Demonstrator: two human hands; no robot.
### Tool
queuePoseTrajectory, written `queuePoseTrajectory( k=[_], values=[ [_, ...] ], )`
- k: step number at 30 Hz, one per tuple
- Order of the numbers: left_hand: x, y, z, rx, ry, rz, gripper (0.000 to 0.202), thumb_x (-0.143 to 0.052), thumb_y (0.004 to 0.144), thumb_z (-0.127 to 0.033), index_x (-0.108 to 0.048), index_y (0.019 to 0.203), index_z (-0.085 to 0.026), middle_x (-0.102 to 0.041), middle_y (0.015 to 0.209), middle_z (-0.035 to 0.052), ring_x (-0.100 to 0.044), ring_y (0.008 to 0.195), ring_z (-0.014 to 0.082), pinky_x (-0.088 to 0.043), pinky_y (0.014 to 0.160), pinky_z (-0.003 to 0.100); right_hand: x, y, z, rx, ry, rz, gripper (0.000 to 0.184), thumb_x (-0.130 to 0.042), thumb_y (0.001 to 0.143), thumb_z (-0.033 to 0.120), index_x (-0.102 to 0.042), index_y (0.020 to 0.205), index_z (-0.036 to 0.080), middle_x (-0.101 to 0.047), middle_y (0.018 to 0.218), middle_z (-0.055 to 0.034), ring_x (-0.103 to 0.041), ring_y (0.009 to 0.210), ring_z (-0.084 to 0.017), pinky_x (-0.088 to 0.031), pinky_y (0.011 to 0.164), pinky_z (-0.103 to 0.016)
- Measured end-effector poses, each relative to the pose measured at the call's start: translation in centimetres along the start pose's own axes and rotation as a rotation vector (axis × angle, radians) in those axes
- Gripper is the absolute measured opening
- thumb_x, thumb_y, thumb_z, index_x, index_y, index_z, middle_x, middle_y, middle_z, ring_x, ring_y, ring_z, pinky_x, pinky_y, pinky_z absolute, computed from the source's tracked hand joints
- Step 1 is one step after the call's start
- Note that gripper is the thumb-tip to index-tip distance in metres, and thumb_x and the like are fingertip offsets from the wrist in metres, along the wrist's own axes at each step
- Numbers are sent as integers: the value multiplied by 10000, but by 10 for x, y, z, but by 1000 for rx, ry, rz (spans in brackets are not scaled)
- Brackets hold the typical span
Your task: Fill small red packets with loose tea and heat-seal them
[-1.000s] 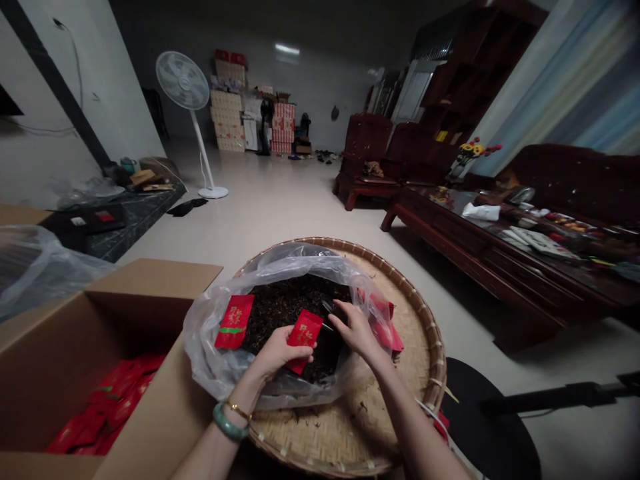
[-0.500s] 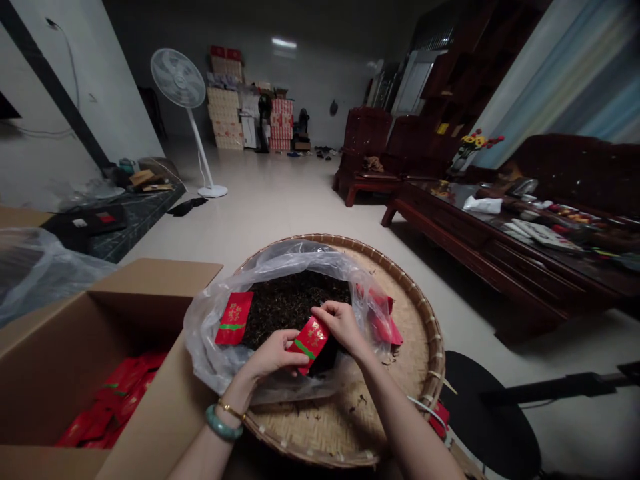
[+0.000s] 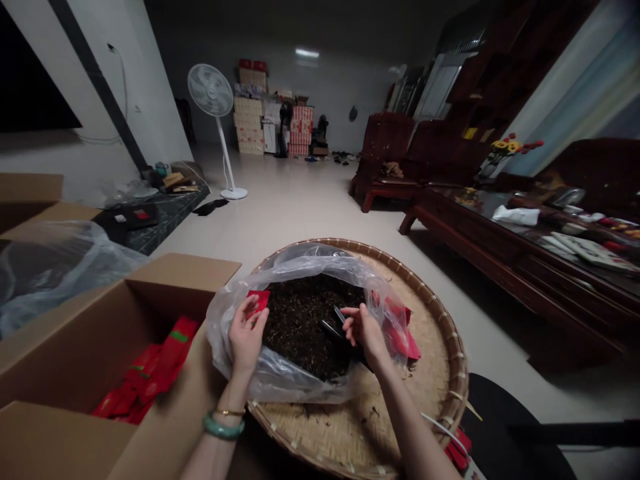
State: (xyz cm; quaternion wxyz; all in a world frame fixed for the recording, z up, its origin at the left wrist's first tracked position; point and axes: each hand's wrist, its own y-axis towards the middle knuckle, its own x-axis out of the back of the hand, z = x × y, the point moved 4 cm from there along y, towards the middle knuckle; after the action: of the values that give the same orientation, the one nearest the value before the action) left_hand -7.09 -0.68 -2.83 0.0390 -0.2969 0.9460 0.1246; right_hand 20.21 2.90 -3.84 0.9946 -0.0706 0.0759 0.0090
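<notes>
Dark, dry, tea-like leaves (image 3: 295, 327) fill a clear plastic bag (image 3: 227, 320), which sits on a round woven bamboo tray (image 3: 345, 423). My left hand (image 3: 247, 337) is over the bag's left side, thumb and fingers apart. Just behind its fingers lies a red packet (image 3: 259, 301), partly hidden; whether they touch it I cannot tell. My right hand (image 3: 367, 333) hangs over the right side with loosely bent, parted fingers. Close to its fingertips, a dark, shiny-edged tool (image 3: 333, 330) rests in the leaves, its shape partly covered. More red packets (image 3: 410, 340) lie right of the bag.
On the left stands an open cardboard box (image 3: 175, 273) with several red packets (image 3: 145, 383) inside. A wooden table (image 3: 480, 240) is at the right, a white fan (image 3: 220, 120) farther back. A round black base (image 3: 505, 413) stands beside the tray.
The red packet that both hands held has left them, and a packet now lies higher in the box. My left hand has moved up to the other packet; my right hand sits by the dark tool.
</notes>
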Motion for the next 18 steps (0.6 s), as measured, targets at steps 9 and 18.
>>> queuePoseTrajectory(
  k=[9,18],
  values=[
    [16,35,23,-278,1253,223,320,-493,817,-269,-591,1074,-106,-660,978,150,-602,964,293,-445,875,409,-12,-2,-8,-20,-126,38,642,-472,685,725,-659,821,126,-554,539,-1,-468,405,-87,-291,328,-177],
    [16,41,13,-251,1230,191,330,-578,753,-313,-602,1024,-125,-649,949,120,-607,900,276,-464,806,363,-18,-5,-16,10,-300,75,549,-456,735,628,-675,844,137,-553,547,3,-472,424,-87,-305,339,-168]
  ],
)
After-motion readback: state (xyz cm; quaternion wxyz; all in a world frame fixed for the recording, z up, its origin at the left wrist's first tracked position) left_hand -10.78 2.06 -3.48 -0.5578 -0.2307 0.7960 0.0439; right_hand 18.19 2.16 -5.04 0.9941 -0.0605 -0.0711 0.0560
